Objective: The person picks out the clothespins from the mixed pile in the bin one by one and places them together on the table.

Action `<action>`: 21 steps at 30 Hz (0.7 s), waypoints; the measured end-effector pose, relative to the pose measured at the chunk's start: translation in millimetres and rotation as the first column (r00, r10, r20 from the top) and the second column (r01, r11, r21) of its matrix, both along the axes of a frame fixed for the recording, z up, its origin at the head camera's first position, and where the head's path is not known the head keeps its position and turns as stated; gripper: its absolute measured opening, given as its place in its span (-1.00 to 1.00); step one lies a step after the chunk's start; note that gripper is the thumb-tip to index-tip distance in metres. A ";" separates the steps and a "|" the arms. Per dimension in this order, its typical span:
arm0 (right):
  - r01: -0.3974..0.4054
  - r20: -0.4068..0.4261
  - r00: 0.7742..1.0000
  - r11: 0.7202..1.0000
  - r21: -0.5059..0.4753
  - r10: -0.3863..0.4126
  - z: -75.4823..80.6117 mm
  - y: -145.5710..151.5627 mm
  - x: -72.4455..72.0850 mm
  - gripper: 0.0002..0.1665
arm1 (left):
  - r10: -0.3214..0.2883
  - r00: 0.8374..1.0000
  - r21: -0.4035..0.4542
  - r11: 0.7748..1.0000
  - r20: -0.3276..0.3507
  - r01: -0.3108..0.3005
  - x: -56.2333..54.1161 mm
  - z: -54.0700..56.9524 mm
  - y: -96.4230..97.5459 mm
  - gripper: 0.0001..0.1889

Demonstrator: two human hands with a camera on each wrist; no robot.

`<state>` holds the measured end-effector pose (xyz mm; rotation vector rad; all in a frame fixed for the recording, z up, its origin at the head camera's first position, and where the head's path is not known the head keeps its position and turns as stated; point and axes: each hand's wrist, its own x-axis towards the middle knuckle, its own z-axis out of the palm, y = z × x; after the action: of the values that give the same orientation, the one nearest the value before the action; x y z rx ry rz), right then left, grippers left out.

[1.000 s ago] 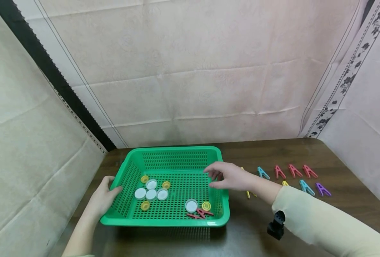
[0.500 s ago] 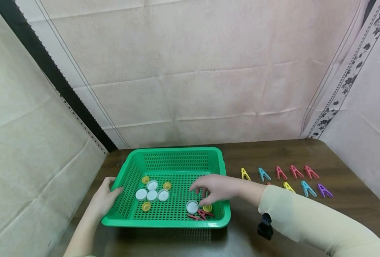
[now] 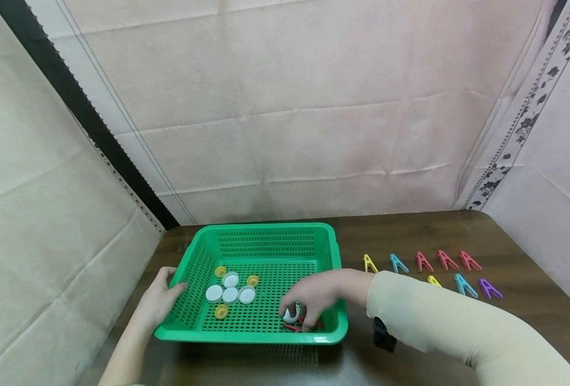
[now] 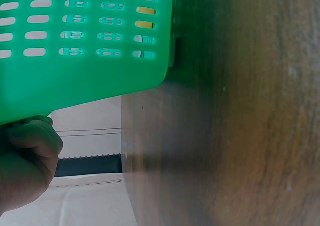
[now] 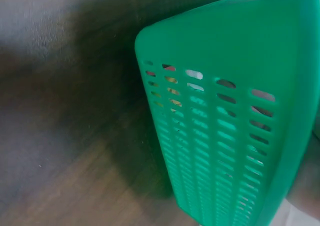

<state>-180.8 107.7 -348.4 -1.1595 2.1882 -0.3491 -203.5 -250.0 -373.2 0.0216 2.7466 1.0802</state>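
Note:
A green plastic basket (image 3: 265, 229) stands on the table, its perforated side filling much of both wrist views. My left hand (image 3: 156, 300) grips its left rim, thumb over the inside. In the left wrist view that hand (image 4: 31, 153) is curled at the rim. My right hand (image 3: 314, 296) reaches down into the basket's front right corner, fingers bent over a white bottle cap (image 3: 291, 315) and red clothespins (image 3: 292, 327). Thumb and fingertips are right around the cap; I cannot tell whether they pinch it. A yellow cap there is hidden under the hand.
Inside the basket's left half lie several white bottle caps (image 3: 230, 295) and yellow caps (image 3: 221, 311). Right of it, clothespins lie in rows on the table, among them a yellow one (image 3: 369, 263), a blue one (image 3: 465, 286) and a purple one (image 3: 490, 289). Cloth walls (image 3: 265, 134) enclose the table.
My right hand has moved left and down, from over the basket's right side to the caps and clothespins in its front right corner. My left hand stays on the rim.

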 end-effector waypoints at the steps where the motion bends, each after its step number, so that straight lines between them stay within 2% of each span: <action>1: -0.019 -0.003 1.000 1.000 0.024 0.019 -1.3 -2.0 -1.6 -0.44 | 0.000 1.000 -0.002 1.000 -0.001 0.000 0.2 0.2 0.2 -0.46; 5: -0.063 0.040 0.997 0.995 0.074 0.060 -7.0 -7.8 -8.1 -0.42 | 0.003 1.000 -0.002 1.000 -0.004 -0.003 0.2 0.4 0.6 -0.47; 13: -0.030 0.172 0.985 0.995 0.099 0.013 -22.7 -16.7 -15.5 -0.36 | 0.005 1.000 -0.002 1.000 -0.003 -0.005 -2.8 -0.6 1.3 -0.48; 18: -0.012 0.240 0.971 0.999 0.049 0.000 -27.3 -25.9 -17.1 -0.42 | 0.021 1.000 -0.001 1.000 0.003 -0.021 -3.9 -1.1 0.3 -0.48; 21: -0.007 0.239 0.971 1.000 -0.013 0.010 -28.3 -32.2 -17.5 -0.45 | 0.027 1.000 0.006 1.000 0.006 -0.027 -4.5 -1.6 -0.5 -0.48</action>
<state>-198.3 75.5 -376.7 -1.0737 1.9727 -0.4741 -208.0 -250.5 -374.8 -0.0181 2.7461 1.0941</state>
